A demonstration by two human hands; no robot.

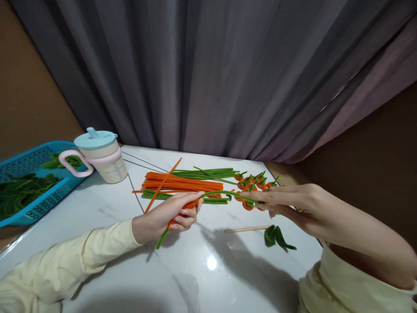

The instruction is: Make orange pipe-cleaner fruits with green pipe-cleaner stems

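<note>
Above the white marble desk (97,208), the left hand (163,217) has its fingers (187,214) clamped around an orange coil on a green pipe cleaner (224,193). The right hand (289,202) pinches the cleaner's far end. No readable writing.

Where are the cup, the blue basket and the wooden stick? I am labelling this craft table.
cup (106,165), head view, on its pale side wall.
blue basket (32,158), head view, on its far mesh wall.
wooden stick (246,229), head view, on the middle of its length.
</note>
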